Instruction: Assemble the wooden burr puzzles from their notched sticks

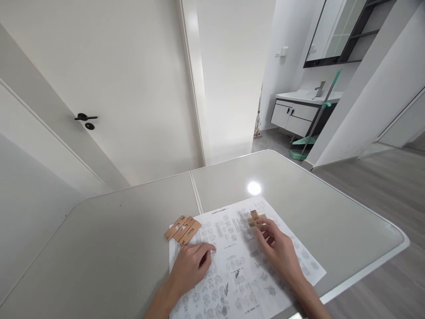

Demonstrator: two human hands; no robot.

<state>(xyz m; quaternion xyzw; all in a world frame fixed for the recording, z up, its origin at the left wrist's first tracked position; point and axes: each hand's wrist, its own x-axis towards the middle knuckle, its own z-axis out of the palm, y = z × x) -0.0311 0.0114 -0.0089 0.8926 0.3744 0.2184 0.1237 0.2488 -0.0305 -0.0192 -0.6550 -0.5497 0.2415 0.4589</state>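
Note:
My right hand (277, 248) has its thumb and fingertips on a small cluster of interlocked wooden puzzle pieces (254, 216) over the upper right of a printed sheet (242, 248). One piece stands up from that cluster. My left hand (192, 267) rests on the sheet's left side, index finger stretched out to the paper and the other fingers loosely curled, holding nothing. Just beyond it, flat wooden puzzle pieces (183, 229) with cut-out slots and dark numbers lie side by side, partly over the sheet's left edge. Rows of small grey diagrams cover the paper.
The sheet lies on a grey table (133, 248) with a pale rim and a seam (195, 190). A white door (133, 88) with a black handle (85, 117) stands behind. Far right are a washbasin cabinet (295, 116) and a green broom and dustpan (300, 153).

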